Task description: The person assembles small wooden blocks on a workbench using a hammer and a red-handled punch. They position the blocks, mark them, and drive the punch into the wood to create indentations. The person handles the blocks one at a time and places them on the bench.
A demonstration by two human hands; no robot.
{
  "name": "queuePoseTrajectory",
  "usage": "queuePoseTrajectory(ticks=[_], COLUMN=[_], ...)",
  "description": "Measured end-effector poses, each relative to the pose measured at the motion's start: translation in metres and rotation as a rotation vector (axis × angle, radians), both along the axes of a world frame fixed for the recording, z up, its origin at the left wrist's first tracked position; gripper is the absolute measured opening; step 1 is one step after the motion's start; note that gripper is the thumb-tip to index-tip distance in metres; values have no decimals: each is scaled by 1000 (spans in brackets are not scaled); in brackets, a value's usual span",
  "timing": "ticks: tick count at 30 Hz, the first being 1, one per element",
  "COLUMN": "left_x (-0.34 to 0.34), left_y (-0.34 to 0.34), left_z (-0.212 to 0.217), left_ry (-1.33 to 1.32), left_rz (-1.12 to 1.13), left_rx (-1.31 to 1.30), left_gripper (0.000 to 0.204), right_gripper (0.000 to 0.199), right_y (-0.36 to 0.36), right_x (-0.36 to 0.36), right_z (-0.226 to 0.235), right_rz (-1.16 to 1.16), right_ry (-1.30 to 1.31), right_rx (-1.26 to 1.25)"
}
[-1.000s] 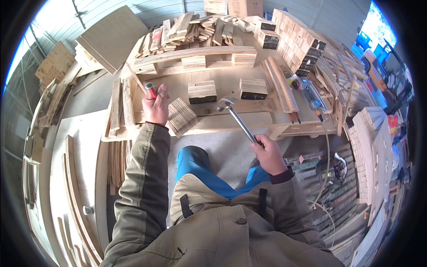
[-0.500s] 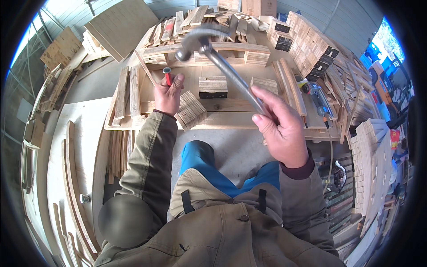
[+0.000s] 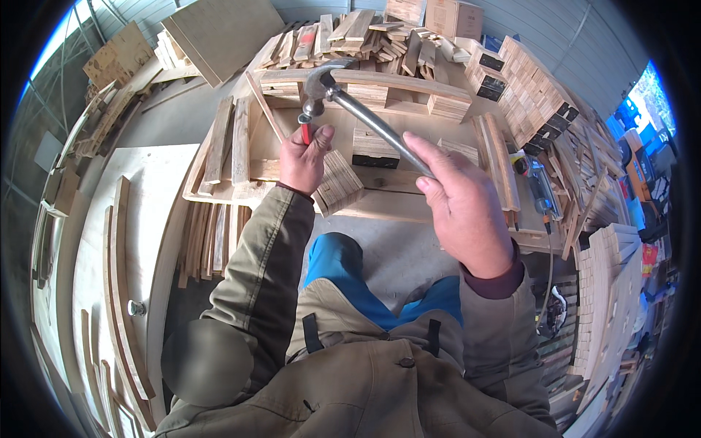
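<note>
In my right hand (image 3: pixel 467 208) is a claw hammer (image 3: pixel 376 125), gripped by its metal shaft with the forefinger laid along it. The hammer's face meets or nearly meets the capped top of a red-handled tool (image 3: pixel 306 133), which stands upright in my closed left hand (image 3: pixel 303 166). My hand hides that tool's lower end, so its kind does not show. Just right of my left wrist, a layered wooden block (image 3: pixel 338 186) sits tilted at the near edge of the wooden workbench (image 3: pixel 394 206). Another block (image 3: pixel 375 146) with a black-marked face lies behind the hammer shaft.
A long board (image 3: pixel 409 83) rests across blocks behind my hands, with piled offcuts (image 3: pixel 365 36) beyond. Stacked blocks (image 3: pixel 533 91) rise at the back right. A corded power tool (image 3: pixel 540 191) lies on the right side. Loose strips (image 3: pixel 120 285) lie on a pale panel at left.
The hammer head has come down onto or close to the red tool's top. My left hand still holds that tool. The whole view has shifted slightly.
</note>
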State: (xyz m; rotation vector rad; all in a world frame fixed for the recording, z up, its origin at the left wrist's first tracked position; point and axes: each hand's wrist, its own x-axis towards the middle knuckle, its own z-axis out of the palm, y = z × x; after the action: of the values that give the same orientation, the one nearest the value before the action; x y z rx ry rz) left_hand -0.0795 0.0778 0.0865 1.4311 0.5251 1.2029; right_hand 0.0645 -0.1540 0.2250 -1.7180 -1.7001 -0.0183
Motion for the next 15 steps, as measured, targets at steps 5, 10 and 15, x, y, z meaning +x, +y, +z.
queuePoseTrajectory(ticks=[5,10,15], left_x=[1,2,1], left_y=[2,-1,-4], left_z=[-1,-1,0], left_ry=[73,5,23], left_rz=[10,3,12], left_rx=[39,38,25], left_gripper=[36,36,34], right_gripper=[52,55,56], right_y=[4,-9,-5], right_x=[5,-8,-11], right_z=[25,34,12], right_rz=[112,28,7], right_ry=[82,236,-13], right_rx=[376,516,92])
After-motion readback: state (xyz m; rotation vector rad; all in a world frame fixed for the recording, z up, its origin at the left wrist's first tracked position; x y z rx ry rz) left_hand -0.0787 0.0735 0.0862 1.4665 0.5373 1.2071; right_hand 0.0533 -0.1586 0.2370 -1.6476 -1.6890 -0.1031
